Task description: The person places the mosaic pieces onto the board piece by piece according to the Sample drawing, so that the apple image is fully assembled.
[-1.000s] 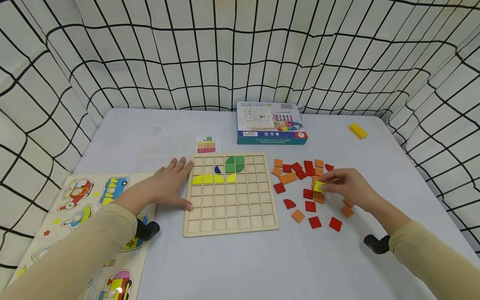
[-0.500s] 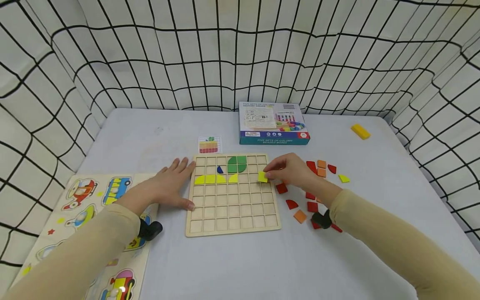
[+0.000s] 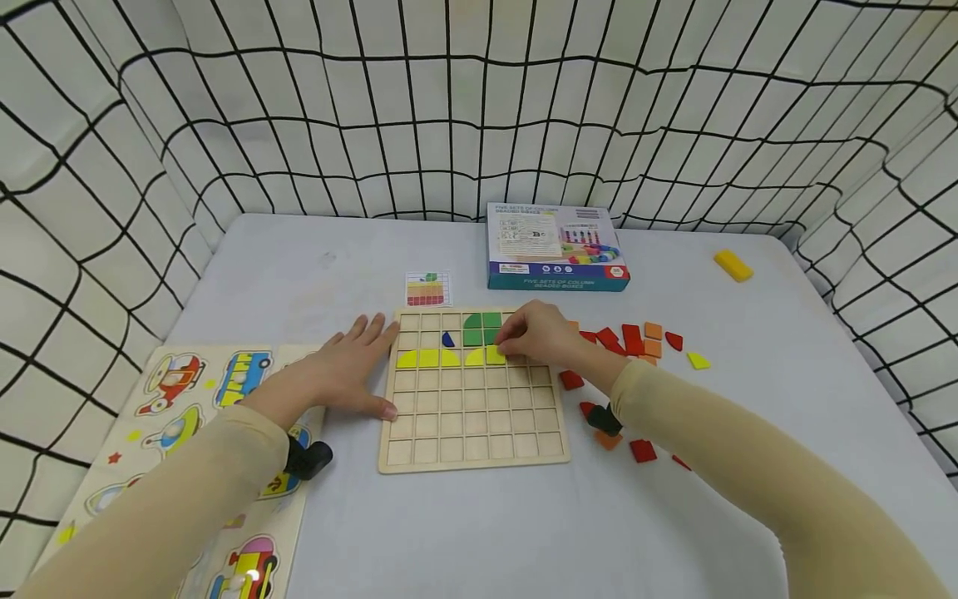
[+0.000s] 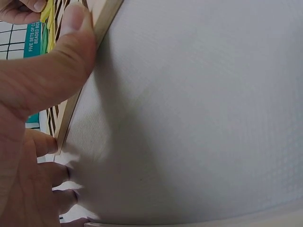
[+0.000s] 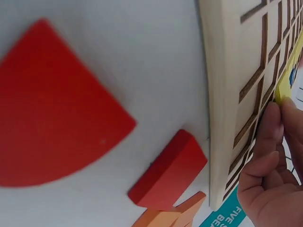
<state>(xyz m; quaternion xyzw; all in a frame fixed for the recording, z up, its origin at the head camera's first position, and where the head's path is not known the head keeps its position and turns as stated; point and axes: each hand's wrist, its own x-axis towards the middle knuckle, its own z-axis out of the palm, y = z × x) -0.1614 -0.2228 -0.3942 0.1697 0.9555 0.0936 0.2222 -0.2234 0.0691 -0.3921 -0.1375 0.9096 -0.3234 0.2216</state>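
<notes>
My right hand [image 3: 535, 334] pinches a yellow tile [image 3: 494, 355] at the board [image 3: 475, 401], just beside a yellow quarter-round [image 3: 474, 358]; my left hand [image 3: 346, 372], thumb and fingers apart, touches its edge. I'd best square the tile before pressing.

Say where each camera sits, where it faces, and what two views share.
Head: on the head, looking forward and down at the grid board; left hand, right hand, sleeves show.
Left wrist: worn there, facing tabletop beside grid board; left hand, part of right hand show.
Right wrist: worn there, facing red tiles beside grid board; right hand shows.
Wrist views share the grid board and bead box.
</notes>
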